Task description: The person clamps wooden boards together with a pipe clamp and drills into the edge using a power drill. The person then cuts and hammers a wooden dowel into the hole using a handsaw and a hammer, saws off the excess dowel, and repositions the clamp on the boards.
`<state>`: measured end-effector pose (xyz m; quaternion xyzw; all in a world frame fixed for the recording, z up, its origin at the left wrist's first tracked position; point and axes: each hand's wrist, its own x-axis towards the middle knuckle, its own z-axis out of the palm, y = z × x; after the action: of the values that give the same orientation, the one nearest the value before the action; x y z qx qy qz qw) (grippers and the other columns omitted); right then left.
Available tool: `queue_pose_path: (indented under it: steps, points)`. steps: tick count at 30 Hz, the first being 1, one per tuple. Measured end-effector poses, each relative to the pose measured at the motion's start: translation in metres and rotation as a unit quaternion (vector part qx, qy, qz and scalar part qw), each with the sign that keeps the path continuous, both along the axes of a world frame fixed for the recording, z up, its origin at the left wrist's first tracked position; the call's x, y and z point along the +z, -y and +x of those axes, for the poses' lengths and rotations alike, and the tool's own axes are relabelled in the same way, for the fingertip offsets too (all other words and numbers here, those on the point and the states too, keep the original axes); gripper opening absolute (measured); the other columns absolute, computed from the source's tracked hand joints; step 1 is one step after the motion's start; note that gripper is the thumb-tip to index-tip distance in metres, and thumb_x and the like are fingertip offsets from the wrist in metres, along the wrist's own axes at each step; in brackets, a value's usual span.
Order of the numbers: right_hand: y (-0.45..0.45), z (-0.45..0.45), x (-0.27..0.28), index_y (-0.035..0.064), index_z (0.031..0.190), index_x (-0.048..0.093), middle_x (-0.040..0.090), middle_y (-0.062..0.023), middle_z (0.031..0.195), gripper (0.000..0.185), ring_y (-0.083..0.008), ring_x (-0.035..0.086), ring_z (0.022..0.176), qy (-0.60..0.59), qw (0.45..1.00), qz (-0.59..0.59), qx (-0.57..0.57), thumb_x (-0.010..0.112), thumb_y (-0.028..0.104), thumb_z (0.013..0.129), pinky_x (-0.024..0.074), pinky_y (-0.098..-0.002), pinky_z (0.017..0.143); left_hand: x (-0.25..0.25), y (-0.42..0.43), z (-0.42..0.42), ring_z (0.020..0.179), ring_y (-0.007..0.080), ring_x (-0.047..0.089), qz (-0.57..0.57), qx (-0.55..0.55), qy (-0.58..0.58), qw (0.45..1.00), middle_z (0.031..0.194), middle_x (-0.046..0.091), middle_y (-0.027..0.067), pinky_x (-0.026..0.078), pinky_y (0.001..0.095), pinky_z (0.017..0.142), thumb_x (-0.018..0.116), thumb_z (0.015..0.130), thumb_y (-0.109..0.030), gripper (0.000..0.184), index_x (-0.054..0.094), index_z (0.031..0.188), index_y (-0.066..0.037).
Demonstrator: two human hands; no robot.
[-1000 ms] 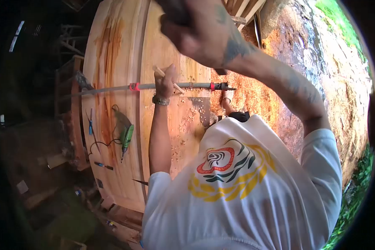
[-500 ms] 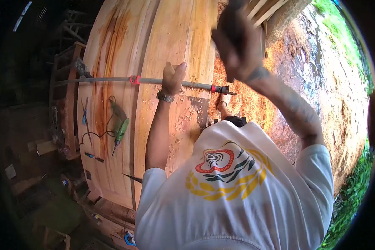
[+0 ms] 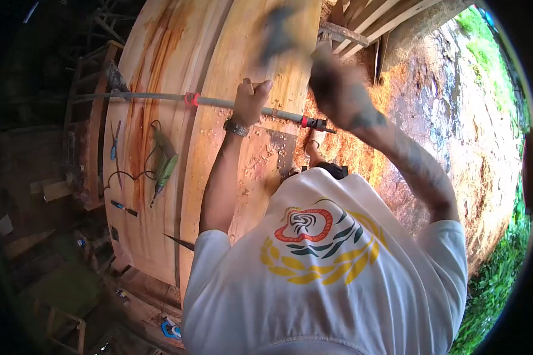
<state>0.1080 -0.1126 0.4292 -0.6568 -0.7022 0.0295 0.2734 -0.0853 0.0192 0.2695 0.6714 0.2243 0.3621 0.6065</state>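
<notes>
The person's white shirt (image 3: 320,254) is nearest. Ahead of it, wood shavings (image 3: 256,160) lie scattered on the wooden boards (image 3: 210,148). To the left, a dark pointed blade (image 3: 179,241) sticks out beside the sleeve. Further left on the boards rest a small tool with a dark blade (image 3: 124,207), a green power tool (image 3: 166,173) with its cord and a blue-handled tool (image 3: 114,151). The left hand (image 3: 251,106), with a watch (image 3: 236,126) at the wrist, is closed around a slim wooden piece (image 3: 252,88), mostly hidden by the fingers. This hand is at the long clamp (image 3: 218,103), which crosses the boards from left to right. To the right, the right hand (image 3: 340,97) is raised and grips a hammer-like tool (image 3: 276,34); both are blurred. At the far right there are timber pieces (image 3: 391,15).
</notes>
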Motion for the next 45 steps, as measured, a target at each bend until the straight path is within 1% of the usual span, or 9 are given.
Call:
queue_pose_path:
  steps: [3, 7, 12, 15, 17, 25, 30, 35, 45]
  points:
    - [0.009, -0.001, -0.019, 0.0019, 0.097, 0.051, 0.06, -0.0196, 0.064, 0.015, -0.0443, 0.062, 0.058, -0.022, 0.99, -0.104, 0.09, 0.061, 0.007, 0.088, 0.0463, -0.0527, 0.053, -0.022, -0.001, -0.002, 0.064, 0.0074, 0.043, 0.101, 0.018, -0.06, 0.993, 0.084, 0.052, -0.0027, 0.037, 0.0277, 0.053, 0.059, 0.099, -0.022, 0.028, 0.055, 0.117, -0.001]
    - [-0.001, -0.004, 0.049, -0.0027, 0.093, 0.049, 0.058, -0.0195, 0.064, 0.015, -0.0358, 0.061, 0.057, -0.101, 0.992, -0.016, 0.073, 0.061, 0.004, 0.088, 0.0459, -0.0444, 0.054, -0.013, 0.001, 0.005, 0.052, 0.0108, 0.035, -0.039, 0.034, -0.105, 0.993, 0.047, 0.034, 0.003, 0.028, 0.0371, 0.053, 0.065, 0.097, -0.029, 0.058, 0.036, 0.054, -0.004]
    - [-0.009, -0.012, 0.044, 0.0004, 0.116, 0.055, 0.06, -0.028, 0.075, 0.034, -0.0492, 0.061, 0.074, -0.16, 0.983, 0.091, -0.016, 0.062, 0.002, 0.082, 0.0476, -0.0498, 0.061, -0.017, -0.004, 0.009, 0.048, 0.0219, 0.032, 0.208, 0.085, -0.036, 0.974, 0.051, 0.032, 0.0096, 0.031, 0.0416, 0.053, 0.059, 0.1, -0.03, 0.054, 0.043, 0.057, -0.002]
    - [-0.001, 0.005, -0.027, -0.0009, 0.127, 0.053, 0.062, -0.0301, 0.082, 0.043, -0.0495, 0.063, 0.079, 0.032, 0.981, -0.19, 0.011, 0.061, 0.003, 0.085, 0.0495, -0.0516, 0.063, -0.033, -0.003, 0.007, 0.051, 0.0102, 0.032, 0.051, 0.003, 0.005, 0.999, 0.053, 0.03, 0.0068, 0.031, 0.036, 0.051, 0.061, 0.092, -0.025, 0.038, 0.048, 0.063, -0.004]
    - [0.01, 0.022, -0.058, -0.0007, 0.128, 0.054, 0.062, -0.0286, 0.075, 0.042, -0.0507, 0.064, 0.075, 0.003, 0.991, -0.037, 0.126, 0.063, 0.006, 0.088, 0.0488, -0.0539, 0.061, -0.031, 0.0, 0.01, 0.055, 0.0069, 0.035, 0.111, 0.041, 0.025, 0.993, 0.052, 0.036, 0.0065, 0.033, 0.0332, 0.052, 0.063, 0.089, -0.023, 0.035, 0.047, 0.063, -0.006]
    - [0.033, 0.078, -0.221, -0.0002, 0.09, 0.057, 0.05, -0.0029, 0.064, 0.02, -0.0153, 0.045, 0.058, -0.21, 0.966, -0.136, -0.067, 0.073, 0.009, 0.083, 0.038, -0.0352, 0.052, -0.079, 0.042, -0.1, 0.117, 0.0182, 0.057, -0.121, 0.141, -0.017, 0.983, 0.119, 0.061, 0.006, 0.047, 0.0377, 0.101, 0.075, 0.089, -0.017, 0.042, 0.059, 0.126, -0.006]
    - [0.054, 0.164, -0.385, 0.0063, 0.082, 0.058, 0.052, 0.0012, 0.071, 0.029, -0.0137, 0.048, 0.063, -0.254, 0.923, -0.275, -0.089, 0.084, 0.016, 0.078, 0.04, -0.0346, 0.055, -0.245, 0.168, -0.309, 0.11, 0.0264, 0.059, -0.002, 0.593, -0.301, 0.747, 0.121, 0.06, 0.0147, 0.048, 0.0412, 0.099, 0.072, 0.092, -0.025, 0.05, 0.052, 0.131, -0.002]
    - [-0.053, 0.073, -0.324, 0.0021, 0.089, 0.064, 0.066, -0.0194, 0.08, 0.036, -0.035, 0.065, 0.079, -0.005, 0.964, -0.258, -0.066, 0.078, 0.033, 0.077, 0.0493, -0.0463, 0.07, -0.287, 0.399, -0.455, 0.102, 0.0288, 0.063, -0.127, 0.724, -0.565, 0.374, 0.125, 0.056, 0.0208, 0.053, 0.0454, 0.088, 0.073, 0.091, -0.033, 0.066, 0.04, 0.138, -0.002]
    - [-0.116, 0.001, -0.327, 0.0032, 0.101, 0.068, 0.066, -0.02, 0.098, 0.018, -0.0392, 0.064, 0.09, -0.118, 0.993, 0.001, -0.022, 0.06, 0.013, 0.089, 0.0512, -0.0447, 0.08, -0.266, 0.483, -0.465, 0.09, 0.0376, 0.066, -0.413, 0.662, -0.458, 0.426, 0.106, 0.067, 0.0298, 0.054, 0.0512, 0.082, 0.074, 0.075, -0.073, 0.097, 0.058, 0.111, 0.015]
